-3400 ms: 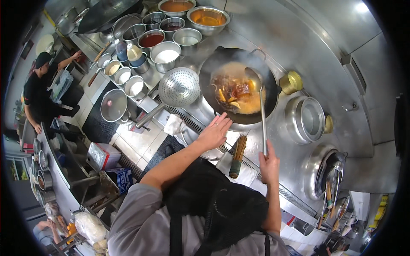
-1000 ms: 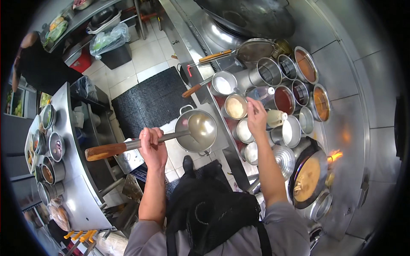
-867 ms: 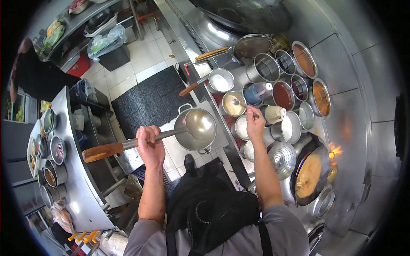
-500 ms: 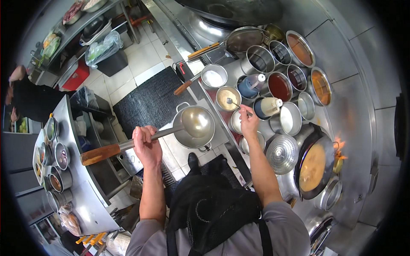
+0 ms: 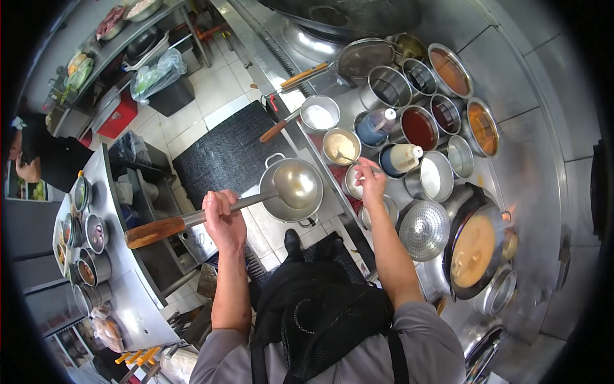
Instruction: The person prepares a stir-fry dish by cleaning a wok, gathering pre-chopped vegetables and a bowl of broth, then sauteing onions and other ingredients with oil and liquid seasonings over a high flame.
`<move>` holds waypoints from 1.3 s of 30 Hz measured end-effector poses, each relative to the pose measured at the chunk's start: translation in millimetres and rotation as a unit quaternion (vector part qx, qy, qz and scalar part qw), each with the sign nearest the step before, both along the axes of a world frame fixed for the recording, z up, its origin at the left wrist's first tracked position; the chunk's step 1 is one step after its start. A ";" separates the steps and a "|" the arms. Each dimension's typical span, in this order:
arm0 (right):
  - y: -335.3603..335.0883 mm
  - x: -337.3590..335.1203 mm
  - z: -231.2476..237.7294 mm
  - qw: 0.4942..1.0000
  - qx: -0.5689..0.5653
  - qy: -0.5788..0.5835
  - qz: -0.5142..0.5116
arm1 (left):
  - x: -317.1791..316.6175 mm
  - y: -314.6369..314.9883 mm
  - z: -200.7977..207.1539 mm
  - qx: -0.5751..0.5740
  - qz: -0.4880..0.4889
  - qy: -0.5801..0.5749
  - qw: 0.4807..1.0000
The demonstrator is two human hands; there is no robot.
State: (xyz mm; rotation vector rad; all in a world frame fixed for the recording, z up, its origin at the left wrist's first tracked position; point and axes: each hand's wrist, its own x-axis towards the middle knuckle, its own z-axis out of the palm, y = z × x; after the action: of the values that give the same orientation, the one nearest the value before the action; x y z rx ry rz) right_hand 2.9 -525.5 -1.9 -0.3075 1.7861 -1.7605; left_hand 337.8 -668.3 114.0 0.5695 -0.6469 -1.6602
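My left hand (image 5: 224, 219) is wrapped around the metal shaft of a large wooden-handled ladle (image 5: 297, 184). Its bowl hangs above a two-handled metal pot (image 5: 271, 206). On the right, the fingers of my right hand (image 5: 371, 184) pinch the handle of a small metal spoon (image 5: 350, 157). The spoon's tip is down in pale yellowish powder inside a round metal container (image 5: 326, 153). Close to that hand lie a pale squeeze bottle (image 5: 403, 159) and a pot of white contents (image 5: 436, 178). A perforated metal skimmer (image 5: 424, 230) rests nearer to me.
A wok (image 5: 474, 249) of cloudy tan liquid sits at right, with a small flame behind it. Pots of sauces (image 5: 419, 128) crowd the counter. A handled pan (image 5: 318, 114) stands at its edge. At left, a steel table (image 5: 134, 288) holds several bowls; a co-worker (image 5: 48, 150) stands beyond.
The spoon's bowl has sunk into the powder, and my right hand has shifted slightly nearer to me. The flame behind the wok has shrunk. The co-worker's arms have moved.
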 end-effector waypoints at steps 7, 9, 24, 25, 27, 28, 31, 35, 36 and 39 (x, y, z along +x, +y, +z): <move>29.0 -14.9 12.4 0.986 -0.095 -0.131 -0.030 | -1.2 -1.5 6.7 -0.008 0.003 -0.009 1.000; 37.2 -18.8 16.5 0.984 -0.113 -0.137 -0.028 | -3.4 -2.7 7.3 -0.014 -0.002 -0.006 1.000; 50.1 -19.2 45.7 0.992 -0.096 -0.071 0.029 | -19.7 -4.6 18.6 -0.013 -0.017 0.030 0.999; 53.5 -21.8 46.3 0.995 -0.091 -0.051 0.005 | -20.9 -5.5 19.9 -0.011 -0.026 0.049 0.998; 68.1 -20.7 53.9 0.998 -0.056 -0.010 -0.018 | -23.0 -5.0 18.5 -0.009 -0.026 0.065 0.997; 76.7 -20.6 56.6 0.998 -0.022 0.034 -0.045 | -24.0 -4.4 18.5 -0.007 -0.029 0.084 0.996; 90.1 -19.5 59.2 0.977 0.109 0.181 0.006 | -22.4 -0.7 20.6 -0.009 -0.027 0.076 0.997; 98.8 -9.2 27.5 0.952 0.164 0.253 0.049 | -18.7 3.3 17.0 -0.002 -0.026 0.070 0.997; 96.2 -5.4 24.2 0.969 0.140 0.195 0.062 | -16.1 3.9 17.4 -0.003 -0.026 0.069 0.997; 105.3 8.9 21.4 0.987 0.110 0.111 0.026 | -14.7 7.2 18.9 -0.022 -0.034 0.050 0.998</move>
State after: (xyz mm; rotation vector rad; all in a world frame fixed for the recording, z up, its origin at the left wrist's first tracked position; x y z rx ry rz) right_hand 11.8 -420.2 19.5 -0.4671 2.0892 -1.5237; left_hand 323.1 -661.2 132.9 0.4338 -0.6331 -1.7234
